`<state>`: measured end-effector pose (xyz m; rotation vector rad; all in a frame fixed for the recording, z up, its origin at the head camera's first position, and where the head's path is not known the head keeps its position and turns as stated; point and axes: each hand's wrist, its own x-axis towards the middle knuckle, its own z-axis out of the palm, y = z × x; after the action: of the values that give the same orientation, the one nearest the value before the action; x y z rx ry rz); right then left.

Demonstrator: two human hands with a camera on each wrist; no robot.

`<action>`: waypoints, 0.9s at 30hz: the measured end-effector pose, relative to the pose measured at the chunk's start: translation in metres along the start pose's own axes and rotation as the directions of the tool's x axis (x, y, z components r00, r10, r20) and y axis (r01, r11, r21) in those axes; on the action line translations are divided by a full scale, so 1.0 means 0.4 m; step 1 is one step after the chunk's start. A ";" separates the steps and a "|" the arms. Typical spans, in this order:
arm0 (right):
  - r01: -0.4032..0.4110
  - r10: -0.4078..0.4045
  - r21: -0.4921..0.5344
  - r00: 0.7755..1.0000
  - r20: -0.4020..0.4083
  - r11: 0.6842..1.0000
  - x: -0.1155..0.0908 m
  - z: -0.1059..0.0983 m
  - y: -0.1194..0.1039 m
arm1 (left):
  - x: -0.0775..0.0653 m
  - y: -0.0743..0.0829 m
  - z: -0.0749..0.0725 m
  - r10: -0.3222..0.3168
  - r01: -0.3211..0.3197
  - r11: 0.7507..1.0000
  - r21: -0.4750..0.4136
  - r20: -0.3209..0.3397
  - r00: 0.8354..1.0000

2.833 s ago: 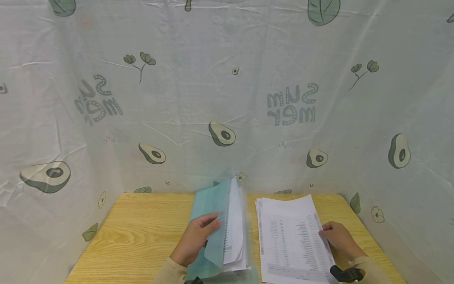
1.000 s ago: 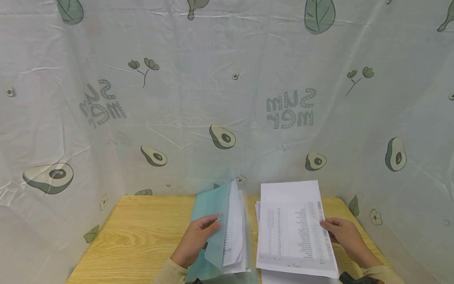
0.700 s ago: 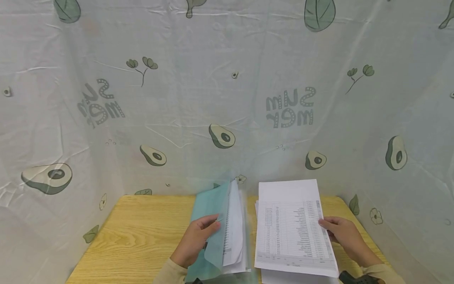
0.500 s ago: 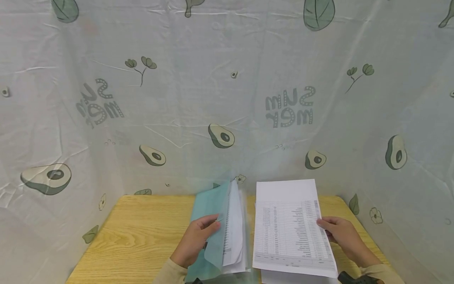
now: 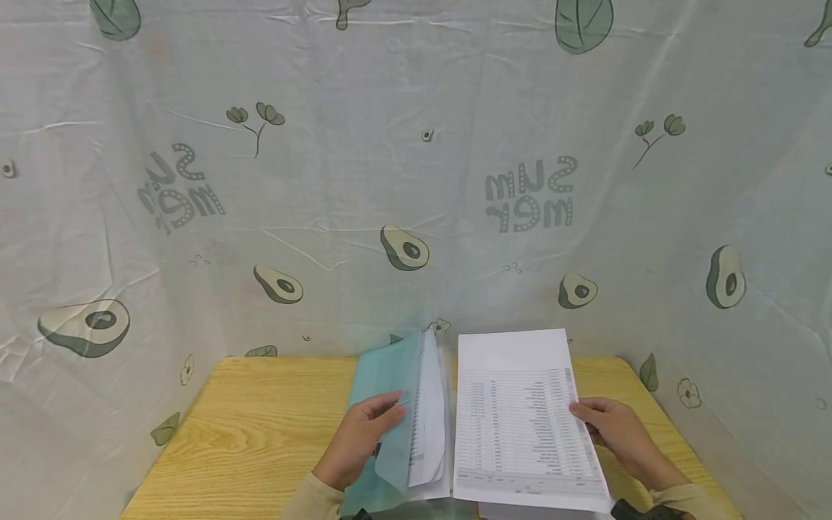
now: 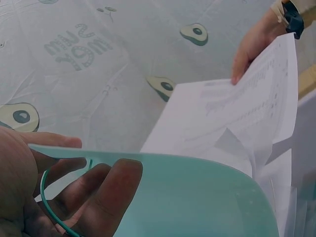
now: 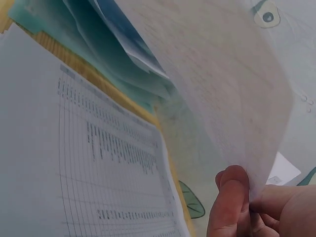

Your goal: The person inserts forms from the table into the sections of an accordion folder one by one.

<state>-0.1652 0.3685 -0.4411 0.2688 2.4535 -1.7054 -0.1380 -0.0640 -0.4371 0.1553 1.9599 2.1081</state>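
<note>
A teal plastic folder (image 5: 383,368) stands partly open mid-table, with white papers (image 5: 425,412) inside. My left hand (image 5: 357,437) pinches its front cover at the edge; a thin green elastic cord (image 6: 45,197) loops by the fingers in the left wrist view. Between thumb and fingers, my right hand (image 5: 624,433) holds the right edge of a printed sheet (image 5: 520,419), raised and tilted beside the folder's opening. Whether it is one sheet or more I cannot tell. Below lies a stack of printed sheets (image 7: 108,168), mostly hidden by the raised paper in the head view.
A wooden table (image 5: 260,426) carries everything, its bare wood showing left of the folder. Behind it and at both sides hangs a pale curtain (image 5: 338,173) printed with avocados and leaves. Dark bands (image 5: 643,511) circle the wrists.
The right hand has lifted the printed sheet off the stack and carried it left, up to the folder's papers. The left hand stays put, holding the cover.
</note>
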 end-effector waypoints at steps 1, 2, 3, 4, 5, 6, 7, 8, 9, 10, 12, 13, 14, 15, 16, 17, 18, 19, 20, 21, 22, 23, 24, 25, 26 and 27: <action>-0.003 0.003 0.008 1.000 0.000 1.000 -0.001 0.004 -0.002 | 0.000 0.000 -0.001 0.000 0.000 1.000 -0.003 0.002 1.000; -0.003 0.003 0.009 1.000 0.003 1.000 -0.001 0.008 -0.003 | 0.000 0.000 0.000 0.001 -0.001 1.000 -0.003 0.002 1.000; -0.007 0.007 0.012 1.000 0.002 1.000 -0.001 0.011 -0.003 | 0.001 -0.001 -0.001 0.003 -0.003 1.000 -0.004 0.002 1.000; -0.010 0.010 0.015 1.000 0.005 1.000 0.000 0.014 -0.003 | 0.001 -0.001 -0.001 0.002 -0.002 1.000 -0.005 0.002 1.000; -0.012 0.012 0.017 1.000 0.005 1.000 0.001 0.017 -0.002 | 0.001 -0.001 -0.001 0.003 -0.003 1.000 -0.007 0.003 1.000; -0.014 0.014 0.017 1.000 0.007 1.000 0.002 0.019 0.000 | 0.001 -0.001 -0.002 0.004 -0.004 1.000 -0.006 0.002 1.000; -0.019 0.018 0.019 1.000 0.007 1.000 0.002 0.022 0.001 | 0.000 0.000 -0.002 0.005 -0.005 1.000 -0.006 0.001 1.000; -0.022 0.022 0.018 1.000 0.006 1.000 0.003 0.026 0.003 | 0.000 0.000 -0.002 0.004 -0.004 1.000 -0.006 0.000 1.000; -0.028 0.028 0.023 1.000 0.004 0.999 0.003 0.029 0.004 | 0.001 0.000 -0.002 0.006 -0.006 1.000 -0.006 0.000 1.000; -0.027 0.027 0.026 1.000 0.006 0.999 0.003 0.032 0.005 | 0.001 0.000 -0.002 0.004 -0.004 1.000 -0.005 0.000 1.000; -0.031 0.031 0.031 0.999 0.007 0.999 0.002 0.040 0.005 | 0.002 -0.001 -0.003 0.004 -0.004 1.000 -0.002 -0.004 1.000; -0.034 0.034 0.034 0.999 0.006 0.999 0.001 0.043 0.004 | 0.002 -0.001 -0.003 0.004 -0.004 1.000 -0.001 -0.004 1.000; -0.034 0.034 0.035 0.999 0.006 0.999 0.001 0.047 0.004 | 0.002 -0.002 -0.003 0.005 -0.005 1.000 0.000 -0.004 1.000; -0.035 0.035 0.035 0.999 0.006 0.999 0.001 0.050 0.004 | 0.002 -0.002 -0.003 0.006 -0.006 1.000 0.002 -0.005 1.000; -0.031 0.031 0.031 0.999 0.011 0.999 0.001 0.052 0.004 | 0.003 -0.002 -0.003 0.005 -0.005 1.000 0.000 -0.005 1.000; -0.032 0.032 0.027 0.999 0.012 0.999 0.001 0.055 0.004 | 0.003 -0.003 -0.003 0.006 -0.006 1.000 0.000 -0.004 1.000; -0.035 0.035 0.027 0.999 0.011 0.999 0.003 0.058 0.003 | 0.003 -0.004 -0.003 0.007 -0.007 1.000 -0.001 -0.003 1.000; -0.037 0.037 0.028 0.999 0.010 0.999 0.004 0.061 0.003 | 0.004 -0.004 -0.004 0.007 -0.007 1.000 -0.003 -0.002 1.000; -0.034 0.034 0.024 0.999 0.013 0.999 0.006 0.064 0.004 | 0.004 -0.004 -0.004 0.007 -0.007 1.000 -0.004 -0.002 1.000; -0.033 0.033 0.020 0.999 0.014 0.999 0.007 0.068 0.005 | 0.004 -0.005 -0.004 0.006 -0.006 1.000 -0.005 -0.002 1.000; -0.034 0.034 0.018 0.999 0.013 0.999 0.009 0.072 0.004 | 0.004 -0.005 -0.004 0.007 -0.007 1.000 -0.005 -0.002 1.000; -0.035 0.034 0.020 0.999 0.013 0.999 0.011 0.076 0.004 | 0.004 -0.005 -0.005 0.008 -0.008 1.000 -0.004 -0.002 1.000; -0.036 0.035 0.025 0.999 0.014 0.999 0.013 0.080 0.003 | 0.003 -0.005 -0.005 0.009 -0.009 1.000 -0.003 -0.003 1.000; -0.033 0.032 0.023 0.999 0.015 0.999 0.014 0.085 0.003 | 0.003 -0.004 -0.005 0.009 -0.009 1.000 -0.002 -0.003 1.000; -0.030 0.030 0.020 0.999 0.018 0.999 0.015 0.090 0.001 | 0.002 -0.004 -0.005 0.010 -0.010 1.000 -0.002 -0.003 1.000; -0.030 0.029 0.021 0.999 0.017 0.999 0.017 0.095 -0.001 | 0.002 -0.004 -0.005 0.011 -0.011 1.000 -0.001 -0.003 1.000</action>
<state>-0.1712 0.3332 -0.4555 0.2910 2.4092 -1.7156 -0.1391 -0.0656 -0.4388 0.1632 1.9635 2.1173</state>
